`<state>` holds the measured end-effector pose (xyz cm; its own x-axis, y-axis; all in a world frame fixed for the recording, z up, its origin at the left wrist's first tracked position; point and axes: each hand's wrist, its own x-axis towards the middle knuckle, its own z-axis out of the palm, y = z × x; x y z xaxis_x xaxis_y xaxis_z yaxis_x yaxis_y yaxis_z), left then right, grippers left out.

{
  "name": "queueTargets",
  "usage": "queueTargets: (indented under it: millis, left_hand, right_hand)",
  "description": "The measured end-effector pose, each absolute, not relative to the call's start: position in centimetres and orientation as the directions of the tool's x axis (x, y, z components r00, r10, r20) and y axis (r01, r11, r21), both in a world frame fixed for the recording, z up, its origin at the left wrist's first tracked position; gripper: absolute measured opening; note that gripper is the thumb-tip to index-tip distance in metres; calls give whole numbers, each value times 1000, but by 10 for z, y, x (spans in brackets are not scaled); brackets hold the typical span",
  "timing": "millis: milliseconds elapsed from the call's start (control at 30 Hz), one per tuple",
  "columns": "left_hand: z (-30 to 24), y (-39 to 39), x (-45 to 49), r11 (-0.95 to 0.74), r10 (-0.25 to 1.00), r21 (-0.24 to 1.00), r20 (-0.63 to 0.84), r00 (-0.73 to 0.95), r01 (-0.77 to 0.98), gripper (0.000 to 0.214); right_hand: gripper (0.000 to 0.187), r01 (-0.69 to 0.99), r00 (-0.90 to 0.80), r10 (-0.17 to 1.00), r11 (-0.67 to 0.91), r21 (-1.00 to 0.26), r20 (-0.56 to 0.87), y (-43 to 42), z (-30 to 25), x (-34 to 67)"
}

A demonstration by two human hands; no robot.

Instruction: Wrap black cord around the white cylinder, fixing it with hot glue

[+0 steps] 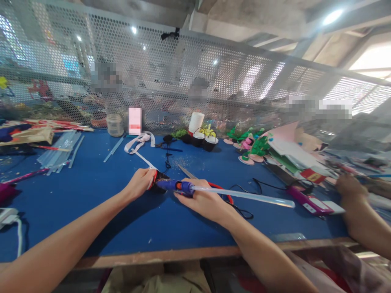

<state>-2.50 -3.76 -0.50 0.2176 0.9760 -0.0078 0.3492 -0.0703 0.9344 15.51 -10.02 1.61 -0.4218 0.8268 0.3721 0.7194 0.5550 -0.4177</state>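
Note:
My left hand (140,184) is closed on a small black item (161,189) with a red and white edge; its exact kind is unclear. White ribbon (134,148) runs from it to a loose coil further back on the table. A blue hot glue gun (171,185) is gripped in my right hand (206,202), its front end at the black item. Whether they touch cannot be made out. From the gun's rear a long clear glue stick (244,195) sticks out to the right. Scissors (187,172) with red handles lie partly hidden behind my right hand.
Clear glue sticks (62,148) lie at left on the blue table (122,232), near a white plug (8,217). Small black pots (210,143), a white spool (196,122) and green craft pieces (259,147) stand before a perforated metal screen. A purple device (308,201) and another person's arm (363,211) are at right.

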Motion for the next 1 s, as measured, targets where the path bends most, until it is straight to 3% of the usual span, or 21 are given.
queueTargets:
  millis: [300,1000]
  left_hand:
    - [-6,-37,-27,-124,968,916,28,249,381,28]
    - [-1,-42,-27,-144,960,913,34,280,382,29]
  right_hand:
    - [14,715,-330,849,510,-478,413,-94,13,158]
    - [14,682,-304,859,498,-536,411,-92,15,157]
